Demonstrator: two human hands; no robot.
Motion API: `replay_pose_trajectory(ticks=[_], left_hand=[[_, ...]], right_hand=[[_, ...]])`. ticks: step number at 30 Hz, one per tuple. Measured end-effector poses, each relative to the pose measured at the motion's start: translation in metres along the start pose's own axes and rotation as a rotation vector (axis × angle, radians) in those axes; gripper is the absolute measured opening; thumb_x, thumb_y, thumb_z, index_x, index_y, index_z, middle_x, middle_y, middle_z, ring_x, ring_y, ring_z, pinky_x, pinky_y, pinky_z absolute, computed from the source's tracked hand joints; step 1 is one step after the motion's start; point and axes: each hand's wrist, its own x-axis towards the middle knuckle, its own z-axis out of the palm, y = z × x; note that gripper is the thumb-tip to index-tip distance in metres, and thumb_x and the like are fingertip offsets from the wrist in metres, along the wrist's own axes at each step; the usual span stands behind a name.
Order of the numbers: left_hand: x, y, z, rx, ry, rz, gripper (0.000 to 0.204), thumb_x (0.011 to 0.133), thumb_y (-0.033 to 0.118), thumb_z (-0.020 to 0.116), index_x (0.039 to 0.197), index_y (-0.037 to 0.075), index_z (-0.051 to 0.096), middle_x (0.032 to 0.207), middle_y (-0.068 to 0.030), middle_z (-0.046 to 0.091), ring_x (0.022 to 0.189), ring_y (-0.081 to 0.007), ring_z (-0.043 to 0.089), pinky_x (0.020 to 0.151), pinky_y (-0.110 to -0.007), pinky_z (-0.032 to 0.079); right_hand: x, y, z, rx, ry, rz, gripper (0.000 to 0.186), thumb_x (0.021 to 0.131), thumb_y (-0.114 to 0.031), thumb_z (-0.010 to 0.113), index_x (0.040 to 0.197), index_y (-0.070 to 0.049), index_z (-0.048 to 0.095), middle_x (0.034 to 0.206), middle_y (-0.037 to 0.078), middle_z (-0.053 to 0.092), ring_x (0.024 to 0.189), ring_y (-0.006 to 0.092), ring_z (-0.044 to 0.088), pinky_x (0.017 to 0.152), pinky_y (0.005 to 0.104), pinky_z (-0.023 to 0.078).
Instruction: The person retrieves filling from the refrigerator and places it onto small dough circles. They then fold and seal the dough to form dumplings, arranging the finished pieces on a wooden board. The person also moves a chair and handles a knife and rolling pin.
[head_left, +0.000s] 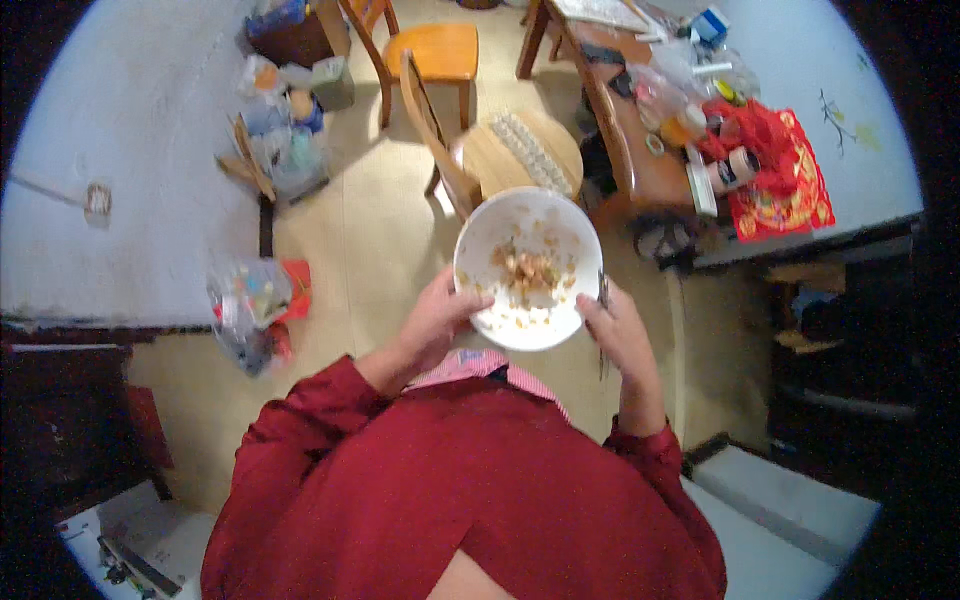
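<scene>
Seeing pale floor (375, 230) below and ahead of both grips. Have brown table (655, 185) ahead-right of right grip (615, 325), crowded with mixed goods (680, 100); cannot sort out each piece. Also have near wooden chair (485, 165) ahead of the grips, patterned band across seat, plus far orange chair (435, 50) beyond, slightly left. Noting red, gold-patterned sheet (790, 195) farther right of right grip, by table's right side. Spotting clear plastic bag (255, 290) well left of left grip (430, 318), touching or just beside red container (297, 288); cannot tell which. Have white bowl (490, 235) between both grips, mouth up, above floor. Clamping near-left rim with left grip, near-right rim with right grip; thumbs inside, other fingers mostly hidden. Also holding slim dark utensil (604, 290) in right grip, along outer rim; cannot tell kind. Seeing brownish food (528, 272) just ahead of and between grips, clumped mid-bowl, crumbs up the wall.
</scene>
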Motion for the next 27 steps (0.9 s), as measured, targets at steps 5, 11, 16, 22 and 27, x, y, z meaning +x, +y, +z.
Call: replay_pose_trajectory(ticks=[5, 11, 16, 22, 27], left_hand=[[0.036, 0.054, -0.015, 0.106, 0.062, -0.064, 0.06, 0.083, 0.012, 0.066, 0.135, -0.003, 0.038, 0.126, -0.0153, 0.057, 0.114, -0.0254, 0.058, 0.099, -0.037, 0.047], [0.092, 0.168, -0.136, 0.042, 0.122, -0.104, 0.063, 0.085, 0.015, 0.068, 0.137, -0.002, 0.036, 0.132, -0.0152, 0.052, 0.119, -0.0262, 0.055, 0.102, -0.04, 0.045], [0.108, 0.238, -0.225, -0.119, 0.107, -0.066, 0.066, 0.087, 0.02, 0.067, 0.138, -0.003, 0.034, 0.135, -0.0151, 0.051, 0.124, -0.0287, 0.051, 0.106, -0.044, 0.042], [0.181, 0.371, -0.317, -0.093, 0.018, -0.151, 0.068, 0.091, 0.033, 0.062, 0.144, 0.003, 0.03, 0.143, -0.0132, 0.044, 0.131, -0.0279, 0.046, 0.11, -0.046, 0.037], [0.254, 0.417, -0.334, -0.029, -0.199, -0.236, 0.084, 0.088, 0.048, 0.064, 0.148, 0.006, 0.023, 0.148, -0.0104, 0.038, 0.134, -0.0252, 0.042, 0.111, -0.042, 0.035]], right_hand=[[0.074, -0.025, 0.011, -0.08, 0.005, 0.17, 0.031, 0.088, -0.012, 0.054, 0.114, 0.006, 0.057, 0.091, 0.014, 0.067, 0.082, 0.0159, 0.06, 0.076, 0.0329, 0.049], [0.227, -0.08, 0.093, -0.059, -0.02, -0.035, 0.031, 0.085, -0.013, 0.054, 0.111, 0.003, 0.057, 0.086, 0.02, 0.065, 0.076, 0.0248, 0.062, 0.074, 0.0374, 0.05], [0.313, -0.118, 0.16, -0.093, -0.092, -0.044, 0.025, 0.084, -0.014, 0.055, 0.101, 0.004, 0.057, 0.078, 0.023, 0.062, 0.071, 0.0303, 0.061, 0.07, 0.0401, 0.049], [0.442, -0.173, 0.228, -0.161, -0.044, 0.054, 0.02, 0.085, -0.013, 0.054, 0.095, 0.005, 0.054, 0.074, 0.018, 0.058, 0.067, 0.0232, 0.056, 0.066, 0.0364, 0.047], [0.48, -0.189, 0.216, 0.028, 0.049, 0.263, 0.028, 0.087, -0.014, 0.052, 0.106, 0.005, 0.058, 0.086, 0.006, 0.064, 0.08, 0.014, 0.058, 0.073, 0.0317, 0.048]])
